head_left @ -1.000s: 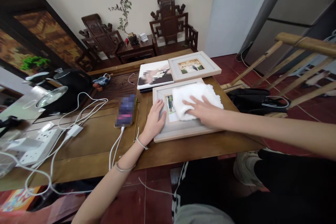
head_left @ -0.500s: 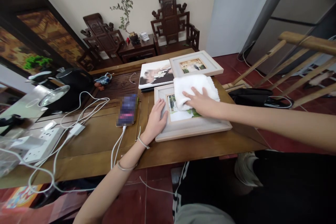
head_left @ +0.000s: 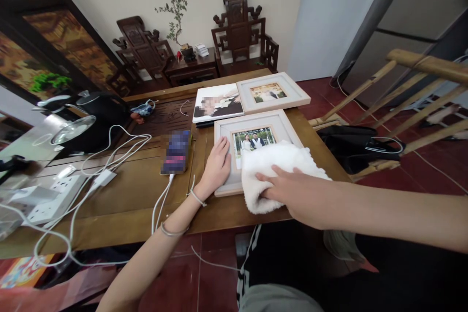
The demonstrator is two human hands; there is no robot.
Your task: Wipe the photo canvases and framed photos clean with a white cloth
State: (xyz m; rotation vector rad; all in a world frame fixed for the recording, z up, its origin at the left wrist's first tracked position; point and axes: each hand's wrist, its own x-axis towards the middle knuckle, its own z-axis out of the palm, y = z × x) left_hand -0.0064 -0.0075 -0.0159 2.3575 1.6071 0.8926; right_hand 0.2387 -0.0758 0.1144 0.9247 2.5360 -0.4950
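A pale wooden photo frame (head_left: 223, 126) lies flat on the wooden table (head_left: 120, 204) in front of me. My left hand (head_left: 215, 165) rests flat on the frame's left border, fingers stretched out. My right hand (head_left: 292, 190) presses flat on a white fluffy towel (head_left: 270, 161) that covers the frame's near right part and hangs over the table's front edge. The photo under the glass shows above the towel.
Behind lie a frameless photo print (head_left: 218, 102) and a second pale frame (head_left: 272, 91). A phone (head_left: 176, 152) on a white cable sits left of the frame. White power strips (head_left: 44, 202) with cables, a dark kettle (head_left: 98, 112), and a bamboo chair (head_left: 409, 87) on the right.
My right hand has dragged the towel from the frame's far edge down toward me to its near edge, uncovering the photo. The left hand has stayed on the frame's left border.
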